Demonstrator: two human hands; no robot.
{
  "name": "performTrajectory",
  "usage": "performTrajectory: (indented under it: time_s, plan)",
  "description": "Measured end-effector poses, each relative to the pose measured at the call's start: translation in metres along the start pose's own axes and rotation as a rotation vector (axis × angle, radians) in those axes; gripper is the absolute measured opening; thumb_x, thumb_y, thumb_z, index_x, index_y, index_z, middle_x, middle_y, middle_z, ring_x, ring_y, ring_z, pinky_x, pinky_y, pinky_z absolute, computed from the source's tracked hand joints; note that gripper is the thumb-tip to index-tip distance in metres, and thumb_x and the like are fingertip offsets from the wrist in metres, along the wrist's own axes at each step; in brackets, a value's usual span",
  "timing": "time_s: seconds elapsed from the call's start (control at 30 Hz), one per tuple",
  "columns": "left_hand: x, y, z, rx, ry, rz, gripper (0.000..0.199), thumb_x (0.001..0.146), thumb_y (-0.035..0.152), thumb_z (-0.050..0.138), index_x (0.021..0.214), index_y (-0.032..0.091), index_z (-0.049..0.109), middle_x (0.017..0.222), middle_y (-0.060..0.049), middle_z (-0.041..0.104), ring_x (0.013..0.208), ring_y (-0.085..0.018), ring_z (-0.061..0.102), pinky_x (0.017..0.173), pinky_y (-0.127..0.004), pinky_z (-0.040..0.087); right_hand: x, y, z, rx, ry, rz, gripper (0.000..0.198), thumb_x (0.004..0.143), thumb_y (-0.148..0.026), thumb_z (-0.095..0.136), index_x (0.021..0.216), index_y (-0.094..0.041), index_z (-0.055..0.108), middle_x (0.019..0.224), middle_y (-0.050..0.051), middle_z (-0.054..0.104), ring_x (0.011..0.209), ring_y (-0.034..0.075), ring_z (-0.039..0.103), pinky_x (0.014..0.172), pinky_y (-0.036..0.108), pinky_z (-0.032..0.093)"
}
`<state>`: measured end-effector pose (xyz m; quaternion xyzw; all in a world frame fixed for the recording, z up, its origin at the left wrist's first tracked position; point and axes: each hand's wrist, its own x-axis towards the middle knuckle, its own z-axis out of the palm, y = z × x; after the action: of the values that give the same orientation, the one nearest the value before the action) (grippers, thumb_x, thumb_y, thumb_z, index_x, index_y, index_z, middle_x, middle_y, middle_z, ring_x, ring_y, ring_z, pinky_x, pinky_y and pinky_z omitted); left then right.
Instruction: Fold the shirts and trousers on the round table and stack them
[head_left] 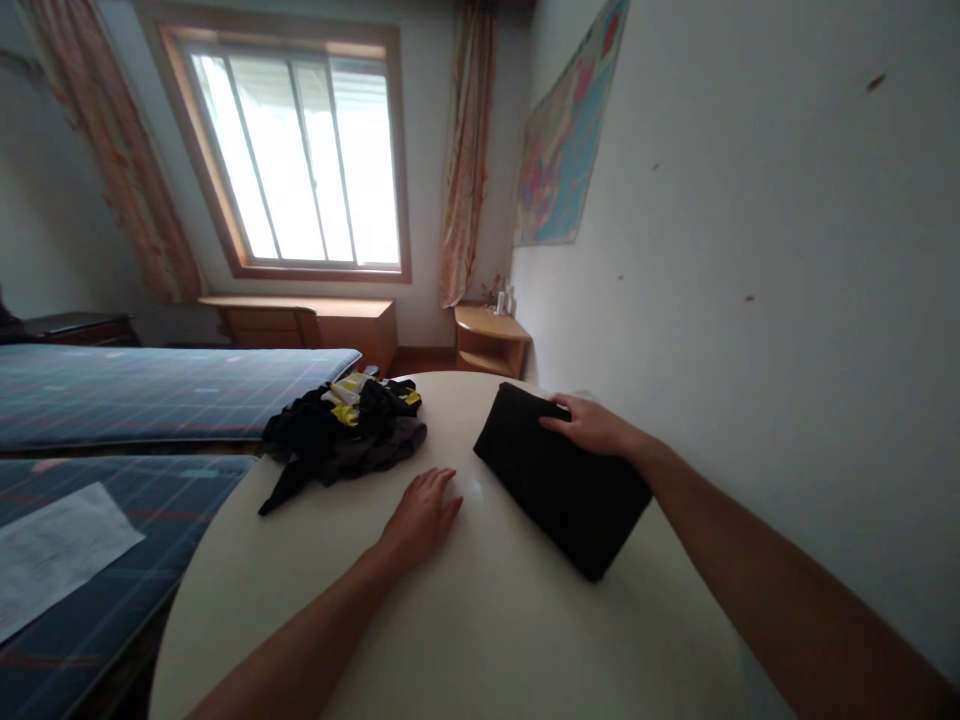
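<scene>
A folded black garment (pixel 555 470), a flat rectangle of dark cloth, is on the right part of the round cream table (pixel 465 620). My right hand (pixel 589 422) grips its far right edge, with fingers over the upper side; part of the hand's grip is hidden. Whether the cloth lies fully flat or is slightly raised I cannot tell. To the left of it, my left hand (pixel 421 515) lies on the tabletop, holding nothing, its fingers loosely apart. Beyond that hand sits a crumpled pile of clothes (pixel 345 430), black and dark grey with yellow and white patches.
Two beds with blue plaid mattresses (pixel 165 395) stand left of the table, a paper sheet (pixel 64 550) on the nearer one. A white wall (pixel 787 250) runs close along the right. A desk (pixel 337 310) and corner shelf (pixel 491 325) are at the back.
</scene>
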<state>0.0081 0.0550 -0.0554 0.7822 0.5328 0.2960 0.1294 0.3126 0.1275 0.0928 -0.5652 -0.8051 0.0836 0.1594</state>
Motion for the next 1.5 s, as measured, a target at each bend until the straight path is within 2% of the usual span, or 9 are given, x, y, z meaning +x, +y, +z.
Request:
performTrajectory:
  time_s: [0.23, 0.4, 0.53, 0.7, 0.87, 1.03, 1.17, 1.3, 1.5]
  plan:
    - [-0.004, 0.001, 0.000, 0.097, -0.083, 0.040, 0.045, 0.095, 0.033, 0.049, 0.136, 0.016, 0.053, 0.146, -0.014, 0.051, 0.141, -0.030, 0.039, 0.119, -0.050, 0.027, 0.042, 0.032, -0.044, 0.064, 0.154, 0.119, 0.041, 0.089, -0.045, 0.060, 0.118, -0.016, 0.065, 0.111, 0.013, 0.073, 0.097, 0.025, 0.069, 0.090, 0.035, 0.052]
    - [-0.004, 0.000, 0.003, 0.094, -0.076, 0.041, 0.043, 0.095, 0.034, 0.049, 0.135, 0.018, 0.053, 0.147, -0.013, 0.051, 0.141, -0.029, 0.039, 0.118, -0.051, 0.028, 0.067, 0.083, -0.068, 0.141, 0.286, 0.237, 0.047, 0.087, -0.052, 0.061, 0.116, -0.015, 0.067, 0.107, 0.012, 0.074, 0.094, 0.026, 0.069, 0.087, 0.038, 0.053]
    - [-0.004, 0.002, 0.002, 0.111, -0.096, 0.023, 0.045, 0.095, 0.035, 0.048, 0.136, 0.017, 0.052, 0.148, -0.013, 0.050, 0.142, -0.029, 0.038, 0.119, -0.050, 0.027, 0.064, 0.133, -0.042, 0.014, 0.341, 0.450, 0.060, 0.088, -0.055, 0.057, 0.132, -0.013, 0.059, 0.122, 0.017, 0.068, 0.109, 0.030, 0.065, 0.095, 0.040, 0.050]
    - [-0.002, 0.004, 0.001, 0.123, -0.083, 0.016, 0.044, 0.094, 0.034, 0.048, 0.135, 0.018, 0.053, 0.146, -0.012, 0.052, 0.140, -0.029, 0.040, 0.118, -0.049, 0.029, 0.044, 0.156, 0.016, -0.074, 0.145, 0.610, 0.058, 0.094, -0.052, 0.042, 0.137, -0.015, 0.057, 0.137, 0.020, 0.058, 0.126, 0.034, 0.055, 0.105, 0.051, 0.042]
    - [-0.002, 0.003, 0.002, 0.109, -0.085, 0.015, 0.043, 0.094, 0.034, 0.050, 0.134, 0.019, 0.054, 0.146, -0.012, 0.052, 0.140, -0.030, 0.040, 0.118, -0.050, 0.028, 0.041, 0.133, 0.030, -0.220, 0.249, 0.604, 0.072, 0.093, -0.069, 0.026, 0.145, -0.025, 0.049, 0.157, 0.015, 0.036, 0.142, 0.041, 0.032, 0.111, 0.068, 0.021]
    - [-0.002, 0.003, 0.000, 0.095, -0.066, 0.035, 0.040, 0.094, 0.032, 0.051, 0.132, 0.019, 0.056, 0.144, -0.011, 0.053, 0.139, -0.029, 0.041, 0.118, -0.049, 0.029, 0.033, 0.112, 0.049, -0.259, 0.076, 0.544, 0.077, 0.090, -0.075, 0.027, 0.153, -0.032, 0.036, 0.161, 0.011, 0.029, 0.145, 0.043, 0.025, 0.112, 0.069, 0.016]
    - [-0.003, 0.004, -0.001, 0.099, -0.048, 0.038, 0.038, 0.092, 0.031, 0.053, 0.128, 0.020, 0.059, 0.142, -0.011, 0.055, 0.136, -0.030, 0.044, 0.117, -0.048, 0.031, 0.027, 0.091, 0.056, -0.386, 0.059, 0.509, 0.072, 0.094, -0.065, 0.032, 0.152, -0.024, 0.037, 0.161, 0.014, 0.029, 0.144, 0.044, 0.026, 0.112, 0.066, 0.018]
    - [0.001, 0.005, -0.001, 0.048, -0.014, 0.024, 0.038, 0.092, 0.029, 0.052, 0.127, 0.018, 0.060, 0.138, -0.013, 0.058, 0.132, -0.029, 0.049, 0.115, -0.046, 0.035, 0.023, 0.041, 0.065, -0.399, 0.104, 0.275, 0.055, 0.099, -0.047, 0.035, 0.141, -0.018, 0.053, 0.156, 0.015, 0.038, 0.142, 0.035, 0.034, 0.114, 0.056, 0.024]
    - [0.010, -0.005, -0.035, 0.222, 0.422, -0.066, 0.039, 0.089, 0.024, 0.053, 0.126, 0.021, 0.063, 0.151, -0.010, 0.044, 0.143, -0.029, 0.035, 0.120, -0.048, 0.027, -0.013, -0.032, 0.130, -0.175, 0.065, 0.100, 0.053, 0.100, -0.048, 0.036, 0.136, -0.016, 0.057, 0.151, 0.016, 0.046, 0.140, 0.028, 0.039, 0.115, 0.048, 0.028]
